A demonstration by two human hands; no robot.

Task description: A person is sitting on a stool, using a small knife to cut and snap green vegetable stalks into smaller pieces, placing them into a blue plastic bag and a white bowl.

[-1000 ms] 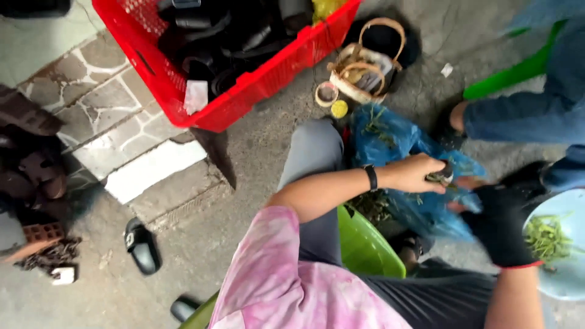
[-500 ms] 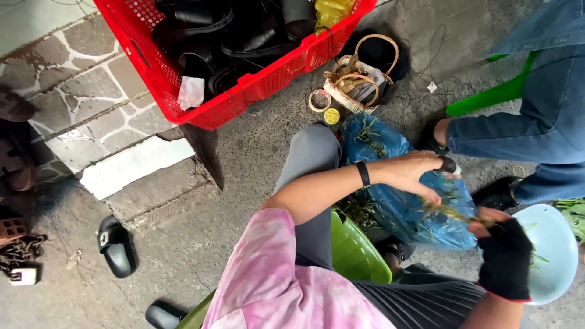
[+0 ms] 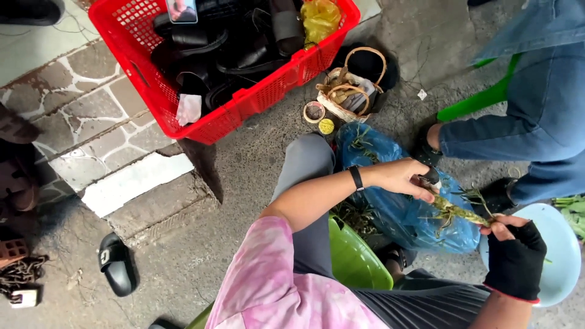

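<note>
- Left hand (image 3: 399, 178), bare but for a dark wristband, closed round a small dark-handled tool, probably a knife or peeler, though the blade cannot be made out; fingers curled tight, thumb side toward the stalk; set at the near end of the green stalk (image 3: 454, 210), apparently so the tool can bear on the stalk's surface
- Right hand (image 3: 517, 259), in a black fingerless glove, pinching the far end of the stalk between bare fingertips; otherwise loosely curled, nothing else in its grasp; seemingly placed there to keep the stalk taut and steady against the other hand's pull
- Stalk held in the air between the two hands, above the blue plastic bag (image 3: 402, 204) and just beside the pale blue basin (image 3: 557, 256); long axis running from upper left down to lower right in the head view, slightly drooping toward the gloved hand; thin green strands hanging off its sides
- Blue bag spread open under the work, likely to catch trimmings; green scraps lying on it
- Basin close by the gloved hand, within easy reach
- Red crate (image 3: 231, 109) of dark footwear well apart, up by the stone step; small woven basket (image 3: 347, 91) just beside it
- Another person's denim-clad leg (image 3: 518, 134) at the right edge, uninvolved
</note>
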